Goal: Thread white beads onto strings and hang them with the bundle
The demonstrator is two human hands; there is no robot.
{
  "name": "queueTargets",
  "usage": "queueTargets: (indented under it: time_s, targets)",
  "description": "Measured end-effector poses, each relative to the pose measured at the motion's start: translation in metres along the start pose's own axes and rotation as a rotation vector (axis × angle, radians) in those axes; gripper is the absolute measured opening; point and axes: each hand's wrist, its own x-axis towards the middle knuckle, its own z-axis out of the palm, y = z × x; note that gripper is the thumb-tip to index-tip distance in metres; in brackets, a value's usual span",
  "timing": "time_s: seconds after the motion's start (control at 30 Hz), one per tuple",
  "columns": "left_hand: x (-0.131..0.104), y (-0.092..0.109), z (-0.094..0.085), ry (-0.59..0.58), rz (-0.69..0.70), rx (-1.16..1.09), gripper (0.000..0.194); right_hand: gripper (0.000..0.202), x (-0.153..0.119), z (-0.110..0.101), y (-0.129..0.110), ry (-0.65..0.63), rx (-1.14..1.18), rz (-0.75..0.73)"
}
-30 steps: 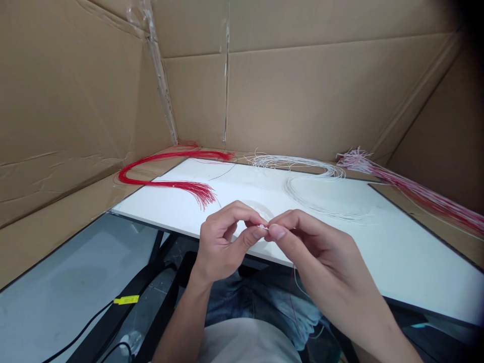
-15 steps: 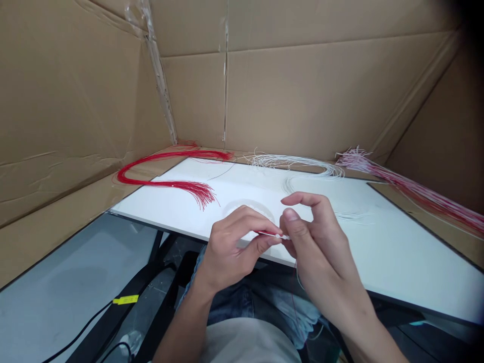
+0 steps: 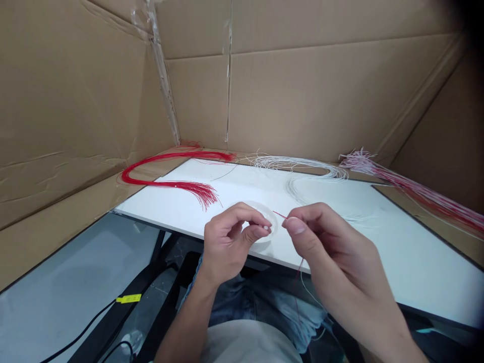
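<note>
My left hand (image 3: pixel 238 237) is closed in a pinch on a small white piece (image 3: pixel 266 228), whose exact kind is too small to make out. My right hand (image 3: pixel 325 242) pinches a thin red wire (image 3: pixel 279 215) between thumb and forefinger. The wire's free end sticks out toward my left hand, with a small gap between the hands. Below my right hand hang thin strands, a reddish one and a white one (image 3: pixel 310 293), over my lap. Behind my left fingers lies a shallow round whitish dish (image 3: pixel 273 218), partly hidden.
A bundle of red wires (image 3: pixel 159 183) curves at the back left of the white table (image 3: pixel 245 181). White wires (image 3: pixel 302 162) lie at the back middle, and a red-and-white bundle (image 3: pixel 416 186) on the right. Cardboard walls (image 3: pixel 321 91) enclose the table's back and sides.
My hands have moved apart; before, their fingertips met at the small white piece. My right forefinger has come down from a raised position, and the red wire's end now shows in my right pinch.
</note>
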Motion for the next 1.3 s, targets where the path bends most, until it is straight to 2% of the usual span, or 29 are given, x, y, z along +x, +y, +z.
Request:
queueTargets:
  time_s: [0.2,0.37,0.53,1.3]
  targets:
    - [0.000,-0.008,-0.005,0.033,-0.047,-0.260,0.011,0.024,-0.001,-0.001,-0.001,-0.084,-0.022,-0.087]
    - [-0.002,-0.007,0.003,-0.003,-0.169,-0.491,0.018,0.024,-0.004,0.006,-0.002,0.036,-0.031,-0.218]
    - [-0.005,-0.003,0.010,-0.024,-0.274,-0.668,0.017,0.023,-0.005,0.006,-0.004,0.016,-0.051,-0.243]
    - [-0.010,-0.010,0.004,-0.109,-0.229,-0.588,0.007,0.024,-0.002,0.002,-0.009,-0.028,-0.031,-0.181]
